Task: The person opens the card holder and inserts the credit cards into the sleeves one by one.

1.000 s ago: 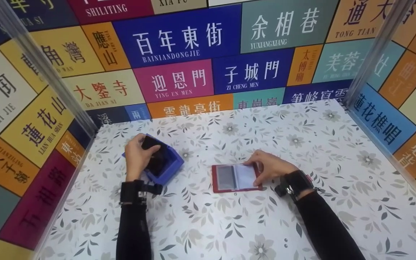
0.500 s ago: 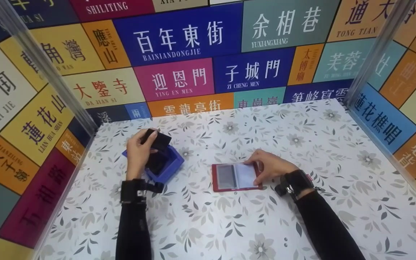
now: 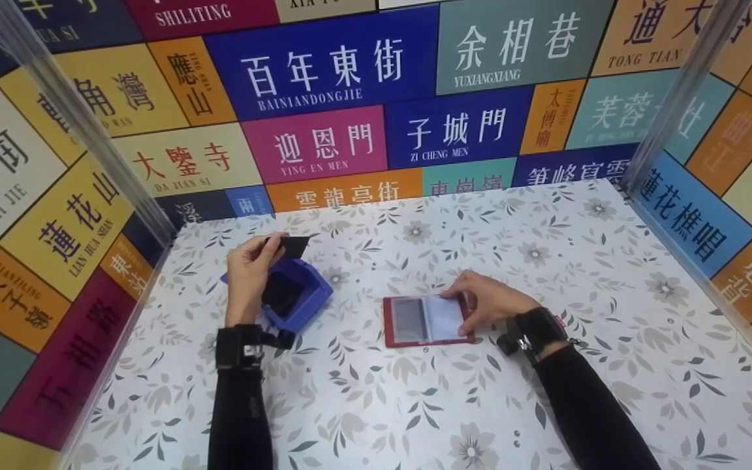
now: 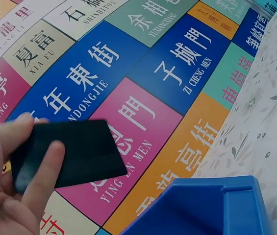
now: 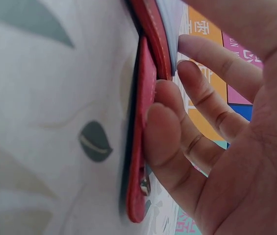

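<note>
My left hand [image 3: 247,273] pinches a flat black card [image 4: 91,152] between thumb and fingers, holding it up over the far side of a blue plastic bin [image 3: 316,301]. More black cards or a dark flat stack [image 3: 282,294] lie inside that bin. To the right, a red card holder [image 3: 389,323] lies open on the table, its clear sleeves [image 3: 408,318] showing. At its right edge my right hand [image 3: 495,301] grips it with thumb and fingers. The right wrist view shows the red cover [image 5: 145,107] edge-on, with a small metal snap [image 5: 145,186] near the fingers.
A white tabletop with a leaf and flower print [image 3: 376,405] lies under everything. Panels with coloured street-name signs [image 3: 324,65] rise at the back and both sides, with clear corner strips [image 3: 676,98].
My left hand has lifted a black card up out of the blue bin and tilted it. The right hand and the red card holder have stayed in place.
</note>
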`<state>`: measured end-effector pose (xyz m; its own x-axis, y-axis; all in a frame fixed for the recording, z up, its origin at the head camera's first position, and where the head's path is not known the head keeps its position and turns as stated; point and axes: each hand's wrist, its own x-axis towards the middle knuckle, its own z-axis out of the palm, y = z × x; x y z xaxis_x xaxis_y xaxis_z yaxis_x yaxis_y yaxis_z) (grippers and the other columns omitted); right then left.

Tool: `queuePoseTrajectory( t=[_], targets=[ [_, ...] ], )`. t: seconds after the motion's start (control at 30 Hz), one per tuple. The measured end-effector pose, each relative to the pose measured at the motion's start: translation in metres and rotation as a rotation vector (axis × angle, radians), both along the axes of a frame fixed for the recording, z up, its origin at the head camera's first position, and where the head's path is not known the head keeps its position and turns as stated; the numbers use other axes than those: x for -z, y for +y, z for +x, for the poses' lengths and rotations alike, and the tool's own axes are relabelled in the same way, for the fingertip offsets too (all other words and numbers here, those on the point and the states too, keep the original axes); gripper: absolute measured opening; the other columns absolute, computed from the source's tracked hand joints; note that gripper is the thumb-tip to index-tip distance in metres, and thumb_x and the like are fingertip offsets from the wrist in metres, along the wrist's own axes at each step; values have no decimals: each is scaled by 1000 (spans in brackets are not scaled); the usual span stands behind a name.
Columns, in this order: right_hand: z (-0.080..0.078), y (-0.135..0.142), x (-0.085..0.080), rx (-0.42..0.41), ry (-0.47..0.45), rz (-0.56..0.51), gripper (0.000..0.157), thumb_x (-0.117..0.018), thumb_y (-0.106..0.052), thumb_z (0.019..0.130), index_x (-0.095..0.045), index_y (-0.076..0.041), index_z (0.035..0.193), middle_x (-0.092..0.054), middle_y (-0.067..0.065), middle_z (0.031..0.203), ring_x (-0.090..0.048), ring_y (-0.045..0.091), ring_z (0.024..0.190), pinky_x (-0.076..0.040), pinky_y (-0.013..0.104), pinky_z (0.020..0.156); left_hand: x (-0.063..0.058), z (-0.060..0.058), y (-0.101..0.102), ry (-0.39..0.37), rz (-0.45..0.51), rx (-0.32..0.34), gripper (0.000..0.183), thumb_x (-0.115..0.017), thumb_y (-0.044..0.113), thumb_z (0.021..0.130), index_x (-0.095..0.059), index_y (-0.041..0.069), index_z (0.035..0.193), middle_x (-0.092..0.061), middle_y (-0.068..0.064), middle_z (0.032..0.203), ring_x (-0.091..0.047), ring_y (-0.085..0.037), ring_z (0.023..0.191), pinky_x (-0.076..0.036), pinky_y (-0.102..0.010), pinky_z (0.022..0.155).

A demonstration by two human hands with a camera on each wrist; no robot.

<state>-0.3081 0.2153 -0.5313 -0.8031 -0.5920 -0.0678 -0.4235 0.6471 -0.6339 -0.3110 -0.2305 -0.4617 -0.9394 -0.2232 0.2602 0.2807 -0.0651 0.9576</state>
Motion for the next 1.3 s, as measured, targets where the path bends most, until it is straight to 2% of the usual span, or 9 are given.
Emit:
queuePoseTrajectory(
  t=[0.2, 0.37, 0.47, 0.63, 0.73, 0.83, 1.03, 1.13, 1.3],
  targets=[
    [0, 0, -1, -11, -2, -5, 78, -99, -24, 64, -69, -10, 135, -57, 10, 115, -54, 22, 96, -47, 28, 81, -1, 1, 5, 24, 42, 56, 42, -47, 14, 111, -66, -23, 114, -78, -11, 101, -74, -25, 103, -59, -34, 97],
    [-1, 0, -1, -23, 0, -13, 79, -99, -24, 64, -69, -10, 135, -57, 9, 115, -54, 21, 96, -48, 28, 82, 3, -1, 2, 35, -83, 68, 24, -62, -4, 99, -69, -14, 120, -76, -17, 114, -70, -22, 112, -56, -27, 100],
    [-1, 0, -1, -38, 7, -20, 77, -99, -25, 65, -69, -9, 134, -57, 9, 115, -55, 22, 94, -48, 26, 80, 6, 0, -1, 91, -197, 39, 32, -73, -6, 91, -70, -8, 123, -65, -20, 138, -59, -23, 131, -46, -29, 112],
    [-1, 1, -1, -56, 14, -34, 76, -98, -24, 66, -69, -8, 134, -57, 11, 114, -55, 24, 91, -47, 25, 78, 9, 0, -4, 126, -207, 6, 38, -76, -5, 88, -68, -9, 126, -43, -20, 159, -39, -30, 151, -35, -36, 123],
    [-1, 1, -1, -57, 16, -29, 77, -98, -25, 66, -69, -8, 134, -56, 11, 113, -54, 23, 91, -47, 25, 77, 10, 0, -4, 88, -188, 6, 42, -74, -7, 90, -65, -7, 131, -55, -25, 147, -53, -33, 139, -46, -29, 112],
    [-1, 1, -1, -53, 14, -24, 76, -98, -25, 66, -69, -8, 134, -56, 11, 113, -55, 22, 90, -47, 25, 77, 9, 1, -2, 29, -175, 10, 56, -73, -9, 90, -57, 2, 142, -66, -26, 123, -67, -32, 113, -57, -25, 89],
    [0, 0, -2, -35, 3, -18, 77, -99, -26, 65, -69, -10, 134, -56, 10, 112, -55, 22, 91, -47, 26, 78, 4, 2, 0, -147, -136, 49, 75, -61, -13, 94, -40, 22, 157, -55, -16, 120, -67, -26, 105, -61, -29, 81],
    [1, 0, -2, -32, 1, -12, 77, -99, -26, 66, -69, -10, 134, -57, 9, 113, -55, 22, 92, -47, 26, 79, 3, 2, 0, -180, -120, 47, 63, -60, -10, 97, -46, 17, 152, -58, -12, 115, -69, -21, 97, -61, -29, 78],
    [1, 0, -3, -26, 11, -4, 76, -99, -24, 65, -69, -9, 134, -57, 10, 115, -55, 23, 93, -47, 27, 79, 5, 3, 4, -166, -118, 21, 47, -69, -5, 94, -54, 7, 137, -65, -4, 86, -70, -16, 76, -60, -27, 67]
  ],
)
